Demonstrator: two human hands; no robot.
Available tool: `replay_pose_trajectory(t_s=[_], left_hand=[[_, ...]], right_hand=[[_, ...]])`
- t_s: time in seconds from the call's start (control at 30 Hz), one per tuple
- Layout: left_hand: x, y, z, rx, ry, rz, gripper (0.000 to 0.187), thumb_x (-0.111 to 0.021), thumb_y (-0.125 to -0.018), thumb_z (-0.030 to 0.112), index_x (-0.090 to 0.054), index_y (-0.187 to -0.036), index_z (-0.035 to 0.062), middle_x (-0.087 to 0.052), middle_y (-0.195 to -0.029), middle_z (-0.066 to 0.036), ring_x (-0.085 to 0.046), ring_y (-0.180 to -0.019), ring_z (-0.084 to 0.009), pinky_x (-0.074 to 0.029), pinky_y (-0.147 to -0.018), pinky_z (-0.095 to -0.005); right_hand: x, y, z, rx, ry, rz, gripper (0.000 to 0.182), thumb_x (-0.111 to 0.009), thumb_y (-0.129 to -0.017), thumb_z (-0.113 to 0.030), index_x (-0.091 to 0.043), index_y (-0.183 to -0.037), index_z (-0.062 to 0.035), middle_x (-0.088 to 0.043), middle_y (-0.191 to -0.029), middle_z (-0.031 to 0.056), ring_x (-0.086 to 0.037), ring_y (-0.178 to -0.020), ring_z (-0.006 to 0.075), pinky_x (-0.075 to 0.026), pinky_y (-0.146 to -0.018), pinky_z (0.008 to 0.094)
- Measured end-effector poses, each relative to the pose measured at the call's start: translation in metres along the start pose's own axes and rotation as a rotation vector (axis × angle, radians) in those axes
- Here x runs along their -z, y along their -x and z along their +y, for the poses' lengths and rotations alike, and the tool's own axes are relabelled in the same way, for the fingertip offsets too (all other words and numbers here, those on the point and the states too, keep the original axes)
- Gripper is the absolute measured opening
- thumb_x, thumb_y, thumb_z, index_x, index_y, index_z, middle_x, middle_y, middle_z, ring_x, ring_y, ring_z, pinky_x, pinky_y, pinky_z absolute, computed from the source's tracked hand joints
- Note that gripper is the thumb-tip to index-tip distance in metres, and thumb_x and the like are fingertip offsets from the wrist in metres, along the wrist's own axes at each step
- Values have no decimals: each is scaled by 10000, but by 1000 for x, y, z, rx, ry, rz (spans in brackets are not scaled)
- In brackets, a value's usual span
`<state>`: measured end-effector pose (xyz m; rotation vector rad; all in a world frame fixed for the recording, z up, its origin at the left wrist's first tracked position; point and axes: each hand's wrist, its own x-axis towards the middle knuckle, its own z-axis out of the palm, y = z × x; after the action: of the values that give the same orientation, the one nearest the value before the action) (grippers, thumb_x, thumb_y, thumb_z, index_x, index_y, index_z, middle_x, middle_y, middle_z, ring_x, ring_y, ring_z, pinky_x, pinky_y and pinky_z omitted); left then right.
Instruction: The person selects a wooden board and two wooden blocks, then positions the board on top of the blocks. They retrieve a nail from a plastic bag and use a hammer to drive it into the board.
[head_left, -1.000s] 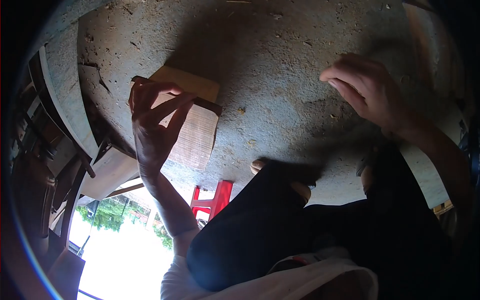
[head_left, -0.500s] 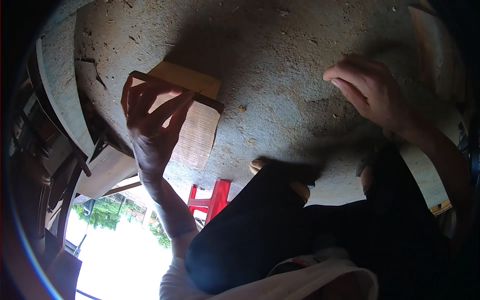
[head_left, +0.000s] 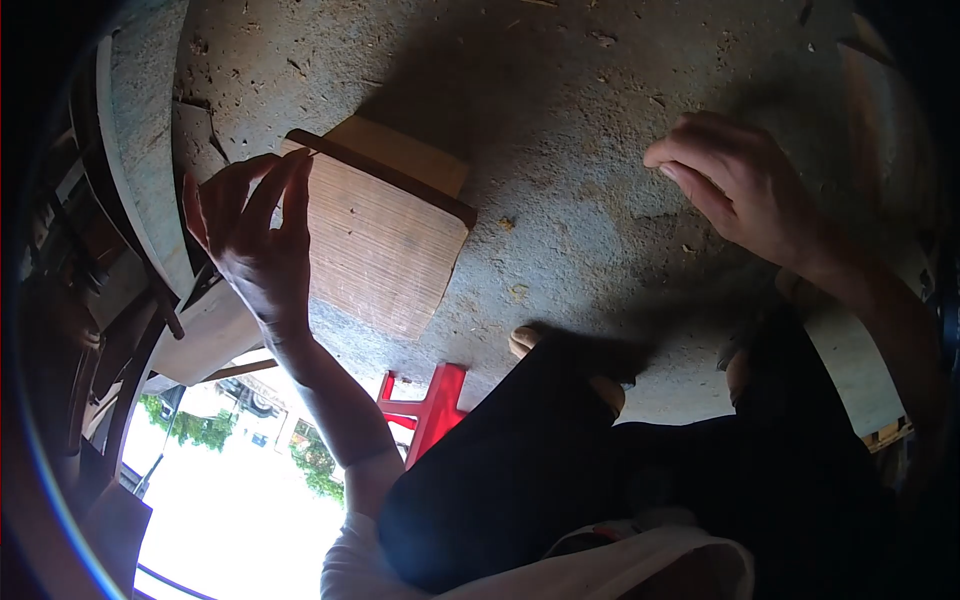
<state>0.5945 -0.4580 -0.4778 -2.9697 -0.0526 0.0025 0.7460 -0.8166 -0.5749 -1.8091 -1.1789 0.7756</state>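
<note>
A pale wooden board [head_left: 385, 245] with a dark-edged side and rounded corners stands tilted over the concrete floor. Behind its dark edge shows a second, yellowish wooden piece [head_left: 410, 155]. At the board's upper left corner is my left hand [head_left: 255, 220], thumb and finger pinched together by the edge; whether anything tiny is between them cannot be seen. My right hand [head_left: 730, 175] hovers to the right, apart from the board, its thumb and forefinger pressed together. What those fingertips hold, if anything, is too small to make out.
Wood shavings lie scattered over the rough floor [head_left: 560, 240]. A red plastic stool [head_left: 435, 410] stands beside my left knee. Boards and a curved panel [head_left: 145, 150] lean at the left, with more wood [head_left: 875, 125] at the far right. My feet are below the knees.
My left hand has slid leftward along the board's dark edge to its upper left corner, uncovering more of the board. My right hand stays almost where it was. The view has shifted slightly.
</note>
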Motion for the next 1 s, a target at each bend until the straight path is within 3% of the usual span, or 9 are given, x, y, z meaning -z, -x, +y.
replay_pose_trajectory(t_s=[0.27,0.53,0.67,0.73,0.8,0.9,0.97,1.0], left_hand=[[-2,-6,2,-38,-19,-59,161,-794,-811,232,-757,-960,280,-682,-934,96,-618,-953,-107,-308,-1156,-504],[8,-18,2,-183,-60,-156,231,-770,-802,169,-748,-1021,238,-689,-991,64,-615,-1012,-139,-378,-1127,-513],[8,-21,2,-194,-40,-143,226,-766,-800,156,-749,-1016,219,-690,-992,57,-616,-1009,-148,-387,-1127,-494],[6,-19,-1,-199,-2,-135,214,-765,-800,148,-752,-1006,204,-692,-989,54,-617,-1008,-155,-395,-1128,-472],[5,-18,-1,-189,8,-134,205,-765,-800,146,-753,-998,198,-692,-989,53,-619,-1007,-156,-398,-1127,-468],[5,-18,-2,-181,24,-131,193,-766,-798,144,-752,-986,187,-692,-989,50,-623,-1005,-157,-409,-1121,-460],[5,-19,-3,-180,32,-126,189,-766,-798,143,-752,-981,183,-692,-987,48,-625,-1003,-156,-416,-1117,-457],[5,-19,-3,-187,37,-127,187,-766,-798,141,-750,-981,178,-691,-983,46,-628,-998,-158,-421,-1114,-455]], right_hand=[[-4,7,-3,-20,15,-29,91,-637,-865,5,-614,-926,-59,-607,-789,77,-641,-684,217,-523,-609,360],[-5,-10,0,66,46,-45,30,-627,-894,-41,-614,-902,-66,-617,-813,62,-653,-703,205,-544,-639,361],[-17,-55,-1,167,105,-166,49,-606,-934,-89,-628,-893,-74,-618,-778,54,-659,-706,182,-562,-660,350],[-32,-97,-7,202,2,-121,79,-594,-946,-93,-665,-919,-70,-675,-803,66,-684,-746,177,-571,-706,342],[-53,-139,-18,129,-116,-41,147,-625,-953,-126,-696,-1075,-86,-730,-988,77,-705,-922,194,-562,-933,352],[-75,-179,-38,-24,-258,0,155,-613,-945,-110,-725,-1045,-75,-743,-1009,96,-716,-848,210,-570,-836,342],[-91,-189,-47,-223,-399,-86,223,-635,-961,-195,-703,-1161,-123,-737,-1078,60,-702,-961,186,-548,-948,353],[-95,-190,-46,-220,-395,-88,223,-635,-961,-195,-703,-1161,-123,-737,-1078,60,-702,-961,186,-548,-948,353]])
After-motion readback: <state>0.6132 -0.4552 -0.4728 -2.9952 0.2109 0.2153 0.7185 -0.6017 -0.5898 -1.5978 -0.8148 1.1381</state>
